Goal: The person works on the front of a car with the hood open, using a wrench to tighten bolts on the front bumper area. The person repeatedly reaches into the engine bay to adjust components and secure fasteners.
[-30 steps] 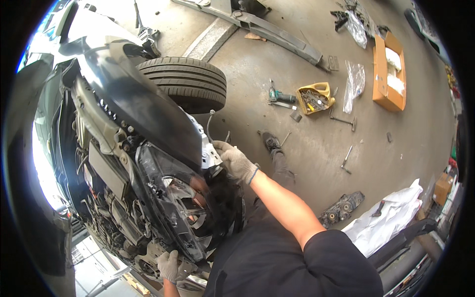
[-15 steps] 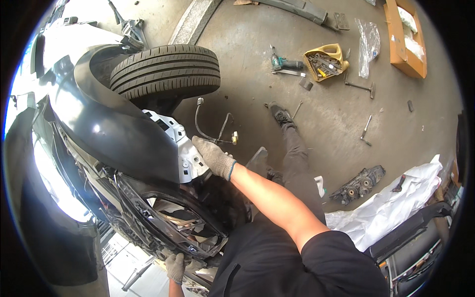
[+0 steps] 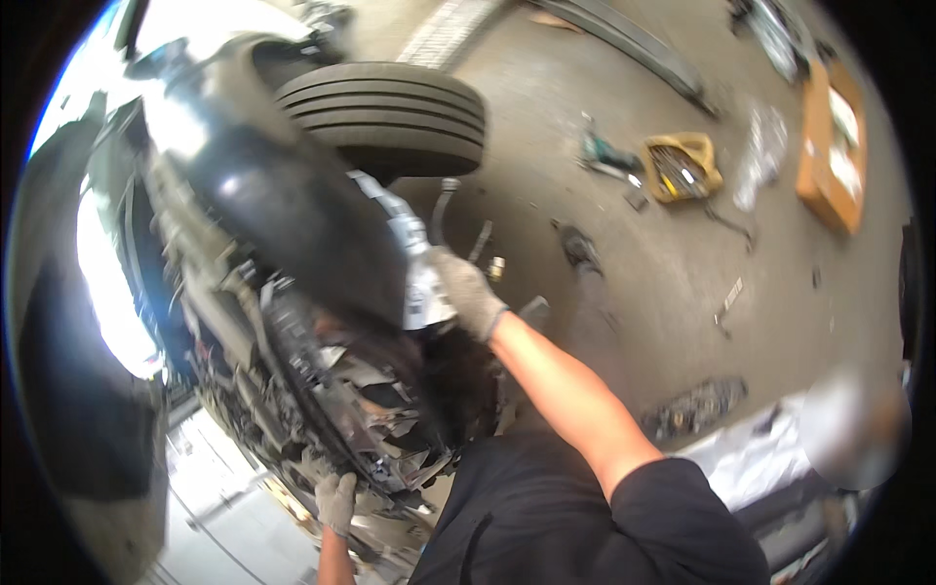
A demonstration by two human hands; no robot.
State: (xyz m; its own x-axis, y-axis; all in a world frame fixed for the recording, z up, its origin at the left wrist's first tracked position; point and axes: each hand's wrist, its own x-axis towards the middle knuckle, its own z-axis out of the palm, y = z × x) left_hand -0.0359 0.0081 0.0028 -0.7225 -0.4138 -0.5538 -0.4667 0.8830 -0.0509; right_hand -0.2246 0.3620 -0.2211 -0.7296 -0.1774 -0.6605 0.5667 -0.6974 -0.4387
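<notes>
My right hand [image 3: 468, 292], in a knitted work glove, is closed over the outer edge of a light metal bracket [image 3: 426, 292] on the car's front corner. The bracket runs along the edge of a glossy black fender [image 3: 292, 214]; motion blur softens its details. At the lower left my gloved left hand [image 3: 336, 502] has its fingers bent onto the dark frame [image 3: 385, 487] of the car's open front end. What lies under those fingers is hidden. A cable with a pale connector [image 3: 449, 184] hangs beside the bracket, below the tyre [image 3: 390, 122].
On the floor to the right lie a green-and-black power tool [image 3: 609, 156], a yellow container of tools [image 3: 717, 185], a cardboard box [image 3: 809, 156] and clear plastic wrap [image 3: 760, 156]. A headlight unit [image 3: 697, 408] sits near white sheeting [image 3: 746, 458]. My shoe [image 3: 579, 249] stands ahead.
The whole view has swung, shifting car and bracket rightward in the picture and showing more of the open front end. My right hand stays at the bracket, my left at the front frame.
</notes>
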